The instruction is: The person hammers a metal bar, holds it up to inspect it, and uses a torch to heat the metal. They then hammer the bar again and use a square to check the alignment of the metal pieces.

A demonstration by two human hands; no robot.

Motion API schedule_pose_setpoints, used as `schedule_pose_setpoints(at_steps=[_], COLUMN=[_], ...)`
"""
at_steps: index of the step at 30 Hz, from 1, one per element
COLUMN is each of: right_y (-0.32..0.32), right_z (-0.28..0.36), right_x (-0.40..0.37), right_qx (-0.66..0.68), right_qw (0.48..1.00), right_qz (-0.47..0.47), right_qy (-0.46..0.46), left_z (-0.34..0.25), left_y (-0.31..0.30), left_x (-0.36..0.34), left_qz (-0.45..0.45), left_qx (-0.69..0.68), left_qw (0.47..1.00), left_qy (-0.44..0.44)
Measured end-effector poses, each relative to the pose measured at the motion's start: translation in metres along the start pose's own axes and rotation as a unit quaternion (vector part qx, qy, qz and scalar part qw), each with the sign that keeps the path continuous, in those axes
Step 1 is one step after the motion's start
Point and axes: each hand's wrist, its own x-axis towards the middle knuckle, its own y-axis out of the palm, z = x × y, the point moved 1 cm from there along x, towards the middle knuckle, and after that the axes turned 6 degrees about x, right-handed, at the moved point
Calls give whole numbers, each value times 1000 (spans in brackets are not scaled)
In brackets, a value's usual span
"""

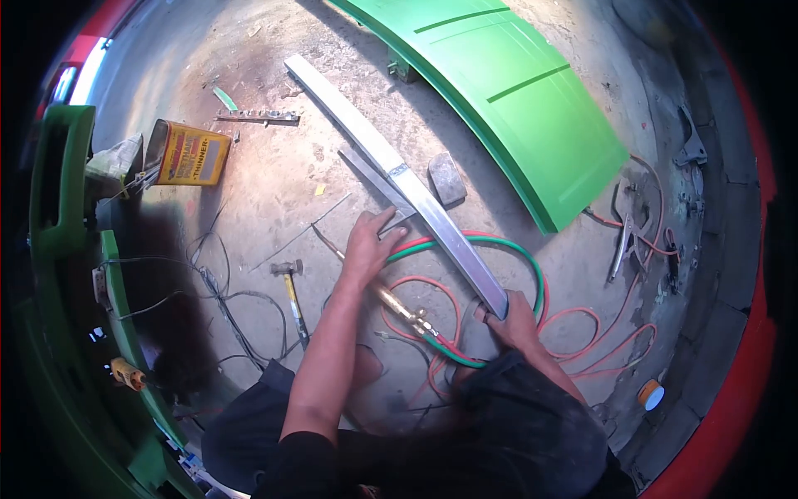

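Note:
A long silvery metal bar (357, 121) runs diagonally across the middle, with a joint partway along it. My right hand (517, 323) is wrapped round its lower end. Beside the bar, my left hand (368, 247) has its thumb and fingers around the near end of a flat grey metal strip (370, 177), which reaches up and left under the bar's edge. A brass torch (401, 306) with red and green hoses lies below, between my forearms. A grey block (447, 180) rests just right of the bar.
A large green panel (532, 100) stands at the upper right. A yellow thinner can (193, 155) is at the left, with a hammer (291, 295) and black cables nearer me. Red hoses (582, 312) and a clamp (622, 245) lie at the right, beyond an orange-rimmed roll (651, 395).

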Motion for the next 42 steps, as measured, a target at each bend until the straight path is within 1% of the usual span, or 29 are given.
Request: schedule_pose_setpoints(at_steps=[3, 4, 5, 6, 7, 8, 9, 11, 12, 14, 16, 18, 19, 21, 22, 24, 27, 30, 31, 33, 34, 36, 41, 42], right_y=[-12, -15, -18, -19, -16, -12, -10, -10, -11, -14, -15, -15, -14, -14, -14, -14, -14, -13, -11, -10, -10, -11, -11, -11], right_z=[15, 19, 22, 23, 19, 11, 7, 6, 7, 11, 11, 10, 11, 14, 14, 13, 11, 9, 9, 9, 10, 10, 11, 12], right_x=[-3, -5, -8, -8, -8, -9, -10, -11, -12, -12, -13, -14, -15, -15, -14, -13, -12, -12, -12, -13, -13, -12, -14, -15], right_qx=[5, 7, 3, -3, -4, -24, -44, -44, -45, -40, -35, -28, -27, -26, -27, -30, -20, -10, -14, -11, -17, -31, -33, -29], right_qw=[999, 999, 997, 995, 995, 995, 995, 995, 994, 994, 995, 996, 996, 995, 996, 995, 995, 995, 996, 996, 997, 996, 996, 996], right_qz=[10, 15, 16, 16, 19, 18, 17, 32, 41, 38, 36, 32, 33, 29, 30, 34, 39, 41, 48, 28, 34, 32, 33, 31], right_qy=[42, 43, 71, 97, 98, 92, 85, 88, 92, 90, 91, 82, 79, 90, 86, 93, 89, 89, 77, 79, 69, 73, 71, 75], left_z=[29, 36, 44, 52, 50, 47, 45, 40, 39, 39, 41, 38, 38, 40, 39, 38, 39, 40, 39, 33, 35, 36, 34, 35], left_y=[22, 26, 30, 32, 27, 24, 22, 21, 22, 30, 38, 41, 44, 46, 44, 42, 41, 40, 38, 36, 36, 37, 37, 38], left_x=[0, -3, -8, -10, -11, -12, -14, -20, -20, -19, -19, -18, -19, -20, -20, -20, -18, -15, -15, -14, -15, -14, -14, -14], left_qz=[20, 2, -15, -13, 44, 96, 96, 63, 61, 94, 98, 88, 86, 77, 73, 102, 96, 93, 79, 84, 71, 83, 83, 71], left_qx=[41, 47, 53, 54, -167, -377, -378, -471, -470, -431, -440, -482, -481, -522, -521, -494, -479, -492, -493, -452, -455, -465, -445, -440], left_qw=[999, 998, 996, 996, 966, 870, 869, 831, 832, 856, 852, 831, 832, 807, 807, 822, 833, 826, 826, 845, 843, 842, 854, 857], left_qy=[0, -31, -65, -69, -192, -302, -304, -290, -290, -270, -264, -262, -262, -267, -267, -265, -262, -258, -261, -273, -277, -262, -257, -258])
